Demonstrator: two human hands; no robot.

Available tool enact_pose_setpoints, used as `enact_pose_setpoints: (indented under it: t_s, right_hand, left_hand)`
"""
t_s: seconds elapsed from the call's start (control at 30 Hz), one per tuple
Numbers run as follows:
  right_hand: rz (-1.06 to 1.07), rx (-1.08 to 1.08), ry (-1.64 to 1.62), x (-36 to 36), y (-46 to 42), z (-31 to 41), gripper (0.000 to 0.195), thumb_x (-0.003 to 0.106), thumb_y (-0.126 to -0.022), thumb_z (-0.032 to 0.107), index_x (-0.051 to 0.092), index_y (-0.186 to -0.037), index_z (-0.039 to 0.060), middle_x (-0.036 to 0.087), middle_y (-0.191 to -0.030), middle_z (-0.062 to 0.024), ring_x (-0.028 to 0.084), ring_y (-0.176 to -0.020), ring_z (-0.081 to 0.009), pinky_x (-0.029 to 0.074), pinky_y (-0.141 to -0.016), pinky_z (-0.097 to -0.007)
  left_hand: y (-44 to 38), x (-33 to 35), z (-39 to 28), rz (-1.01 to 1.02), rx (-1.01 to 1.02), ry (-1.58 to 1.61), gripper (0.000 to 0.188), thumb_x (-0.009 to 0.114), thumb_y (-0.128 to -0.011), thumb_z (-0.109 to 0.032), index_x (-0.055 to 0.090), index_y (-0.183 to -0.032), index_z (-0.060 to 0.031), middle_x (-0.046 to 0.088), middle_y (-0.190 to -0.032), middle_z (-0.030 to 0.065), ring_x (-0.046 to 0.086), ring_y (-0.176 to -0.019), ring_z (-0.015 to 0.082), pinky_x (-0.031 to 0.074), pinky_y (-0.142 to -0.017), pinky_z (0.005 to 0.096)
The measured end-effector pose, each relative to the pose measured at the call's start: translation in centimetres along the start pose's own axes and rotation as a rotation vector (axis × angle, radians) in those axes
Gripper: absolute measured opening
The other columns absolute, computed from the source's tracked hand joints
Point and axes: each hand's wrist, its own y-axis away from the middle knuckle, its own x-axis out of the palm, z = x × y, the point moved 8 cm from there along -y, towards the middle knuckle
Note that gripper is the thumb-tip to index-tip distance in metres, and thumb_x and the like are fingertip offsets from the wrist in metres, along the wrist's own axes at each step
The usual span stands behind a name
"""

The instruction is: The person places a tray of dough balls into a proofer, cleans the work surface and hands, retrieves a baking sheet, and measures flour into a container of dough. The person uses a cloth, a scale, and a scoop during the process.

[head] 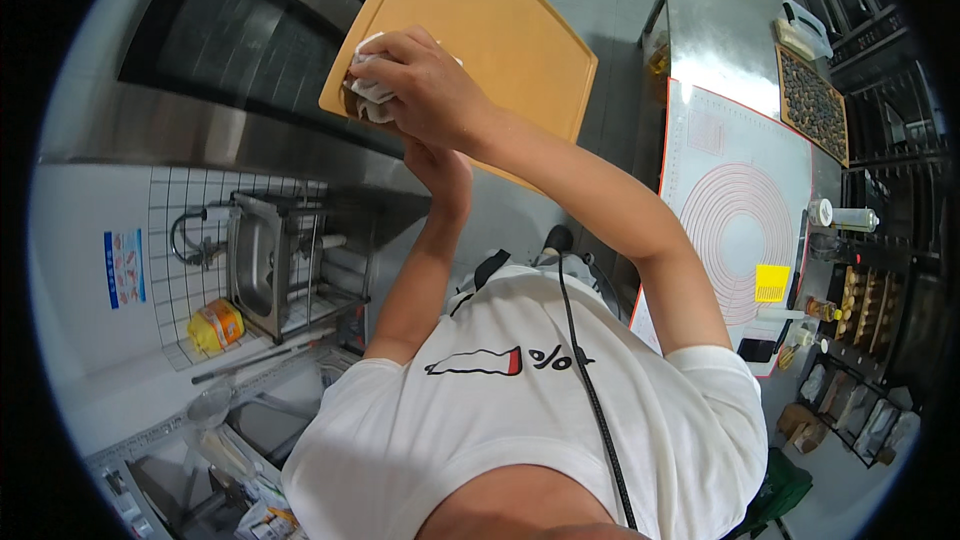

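Note:
A large yellow-orange board [517, 52] with a raised-looking border is tilted in front of me. My right hand [431, 82] grips a crumpled white cloth or paper towel [371, 90] and presses it on the board near its left corner. Below it, my left hand [442, 169] is at the board's near edge and appears to support it. The fingers of that hand are hidden behind the board and my right hand.
To the right, a steel table [720, 22] carries a baking mat [686, 157], a yellow scraper [772, 283] and a tray of dark pieces [814, 105]. On the left are a glass-fronted steel appliance [225, 52] and a sink [259, 262]. A black cable [581, 360] hangs down my front.

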Motion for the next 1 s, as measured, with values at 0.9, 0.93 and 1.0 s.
enact_pose_setpoints:
  t_s: [0.9, 0.93, 1.0]
  right_hand:
    - [-0.427, 1.386, 1.287, -31.3, 29.9, -19.1, 0.021, 0.058, -0.083, 0.010, 0.057, -0.098, -0.0050, 0.066, -0.080, -0.0255, 0.064, -0.070, -0.0444, 0.051, -0.064, -0.0544]
    - [-0.469, 1.649, 1.287, -31.9, 33.2, -15.9, 0.025, 0.057, -0.084, 0.014, 0.056, -0.101, -0.0040, 0.066, -0.086, -0.0273, 0.064, -0.079, -0.0464, 0.051, -0.070, -0.0553]
    - [-0.352, 2.007, 1.152, -29.2, 42.1, -10.8, 0.037, 0.057, -0.086, 0.022, 0.056, -0.115, -0.0005, 0.065, -0.098, -0.0303, 0.062, -0.094, -0.0480, 0.049, -0.084, -0.0552]
  left_hand:
    - [-32.8, 26.4, 20.8, 0.417, -0.241, 0.033, 0.061, 0.031, -0.108, -0.040, 0.058, -0.112, 0.0150, 0.066, -0.106, 0.0196, 0.062, -0.089, 0.0264, 0.050, -0.080, 0.0374]
    - [-31.9, 28.2, 21.7, 0.470, -0.290, 0.035, 0.061, 0.030, -0.108, -0.039, 0.057, -0.113, 0.0150, 0.066, -0.107, 0.0196, 0.062, -0.090, 0.0264, 0.050, -0.080, 0.0375]
    - [-30.6, 30.5, 23.6, 0.566, -0.385, 0.009, 0.061, 0.030, -0.108, -0.039, 0.057, -0.116, 0.0149, 0.066, -0.109, 0.0194, 0.063, -0.093, 0.0265, 0.051, -0.081, 0.0376]
